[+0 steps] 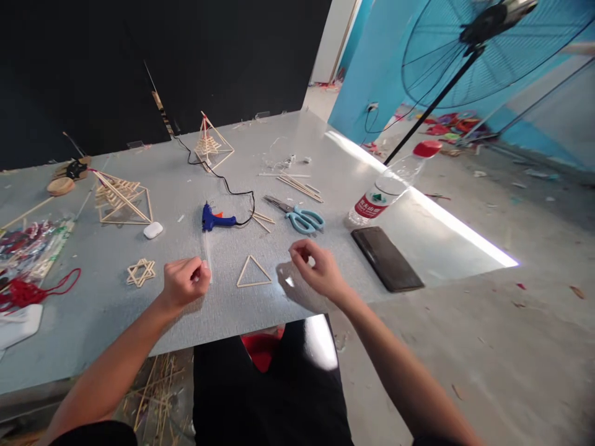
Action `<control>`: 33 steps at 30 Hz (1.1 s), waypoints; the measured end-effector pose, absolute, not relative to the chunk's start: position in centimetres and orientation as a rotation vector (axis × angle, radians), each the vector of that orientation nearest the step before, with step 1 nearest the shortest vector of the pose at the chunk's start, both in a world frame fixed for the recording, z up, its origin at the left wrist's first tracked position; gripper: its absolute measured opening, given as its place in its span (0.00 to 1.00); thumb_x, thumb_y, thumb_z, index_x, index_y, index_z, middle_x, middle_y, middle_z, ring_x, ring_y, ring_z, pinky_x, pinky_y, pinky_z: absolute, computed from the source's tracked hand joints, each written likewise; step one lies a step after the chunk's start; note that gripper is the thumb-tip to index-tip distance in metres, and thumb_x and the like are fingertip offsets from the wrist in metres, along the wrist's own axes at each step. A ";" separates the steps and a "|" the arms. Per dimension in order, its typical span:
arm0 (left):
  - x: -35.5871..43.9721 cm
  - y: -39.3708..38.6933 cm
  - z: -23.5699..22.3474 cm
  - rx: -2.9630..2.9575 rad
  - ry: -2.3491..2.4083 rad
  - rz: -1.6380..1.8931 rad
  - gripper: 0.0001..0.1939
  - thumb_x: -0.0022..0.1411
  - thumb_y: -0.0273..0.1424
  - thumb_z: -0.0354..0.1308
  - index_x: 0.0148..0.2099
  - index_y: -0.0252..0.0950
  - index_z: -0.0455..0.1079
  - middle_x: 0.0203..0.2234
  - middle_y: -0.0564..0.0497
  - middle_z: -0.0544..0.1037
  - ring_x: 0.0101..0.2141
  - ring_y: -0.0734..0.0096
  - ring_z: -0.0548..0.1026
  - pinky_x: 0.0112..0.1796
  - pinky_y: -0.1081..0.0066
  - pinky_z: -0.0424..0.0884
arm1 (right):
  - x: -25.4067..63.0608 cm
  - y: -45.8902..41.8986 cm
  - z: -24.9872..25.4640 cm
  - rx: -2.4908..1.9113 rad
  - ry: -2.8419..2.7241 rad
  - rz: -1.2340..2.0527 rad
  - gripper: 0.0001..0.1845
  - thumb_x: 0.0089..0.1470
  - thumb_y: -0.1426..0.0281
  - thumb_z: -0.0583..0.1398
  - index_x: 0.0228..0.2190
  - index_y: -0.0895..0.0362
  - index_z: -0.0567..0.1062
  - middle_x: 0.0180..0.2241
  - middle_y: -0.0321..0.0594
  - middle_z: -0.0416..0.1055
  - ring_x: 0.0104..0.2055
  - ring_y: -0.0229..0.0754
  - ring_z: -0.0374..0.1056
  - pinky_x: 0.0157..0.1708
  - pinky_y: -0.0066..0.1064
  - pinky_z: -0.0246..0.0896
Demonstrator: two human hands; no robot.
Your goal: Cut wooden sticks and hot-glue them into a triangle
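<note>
My left hand (pixel 186 282) is curled into a fist at the table's near side, with nothing visible in it. Close by its fingers lies a clear glue stick (pixel 207 257) running down from the blue glue gun (pixel 214 218). My right hand (pixel 318 266) is closed loosely just above the tabletop, its fingers curled, and no object shows in it. Between the two hands a triangle of thin wooden sticks (pixel 254 284) lies flat. Left of my left hand is a six-pointed star of sticks (pixel 141 272). Light-blue-handled scissors or pliers (pixel 304 219) lie beyond my right hand.
A bottle with a red cap (pixel 372 201) and a dark phone-like slab (pixel 387 258) are at right. Stick pyramids (pixel 123 197) stand left and back. Loose sticks (pixel 300 188), a white case (pixel 153 230), red yarn (pixel 23 291) and a black cord (pixel 227 186) lie around; a fan (pixel 493 37) stands behind.
</note>
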State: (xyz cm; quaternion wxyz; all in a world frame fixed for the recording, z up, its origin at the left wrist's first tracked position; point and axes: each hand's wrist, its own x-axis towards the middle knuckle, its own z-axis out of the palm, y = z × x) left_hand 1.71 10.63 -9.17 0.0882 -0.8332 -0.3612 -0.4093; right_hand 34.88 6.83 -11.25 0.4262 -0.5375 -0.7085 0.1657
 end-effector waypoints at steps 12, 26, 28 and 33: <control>1.5 10.1 -9.9 -2.566 -0.748 -1.374 0.18 0.58 0.22 0.55 0.23 0.39 0.50 0.14 0.61 0.54 0.17 0.78 0.52 0.24 0.70 0.50 | 28.4 20.0 -7.2 -1.310 -2.439 0.249 0.24 0.52 0.73 0.64 0.51 0.61 0.72 0.46 0.52 0.75 0.49 0.52 0.69 0.47 0.38 0.61; 3.2 7.7 -11.2 -2.789 -0.354 -1.365 0.18 0.56 0.21 0.55 0.22 0.39 0.51 0.15 0.60 0.54 0.18 0.77 0.52 0.23 0.67 0.49 | 31.8 12.8 -11.8 -1.273 -1.927 0.109 0.11 0.63 0.70 0.54 0.44 0.56 0.73 0.35 0.42 0.74 0.37 0.41 0.67 0.42 0.32 0.61; 3.3 7.6 -11.4 -2.796 -0.367 -1.370 0.18 0.57 0.21 0.54 0.22 0.39 0.50 0.14 0.60 0.54 0.18 0.77 0.52 0.23 0.67 0.50 | 32.7 11.8 -13.3 -1.319 -1.765 0.093 0.10 0.63 0.69 0.53 0.43 0.56 0.72 0.32 0.40 0.72 0.32 0.40 0.65 0.37 0.32 0.60; 2.9 8.1 -11.8 -2.793 -0.499 -1.358 0.19 0.60 0.23 0.53 0.22 0.39 0.48 0.13 0.60 0.54 0.17 0.77 0.52 0.23 0.69 0.50 | 33.2 11.5 -15.4 -1.383 -1.477 0.080 0.10 0.65 0.67 0.51 0.42 0.55 0.69 0.24 0.33 0.62 0.26 0.38 0.59 0.30 0.31 0.56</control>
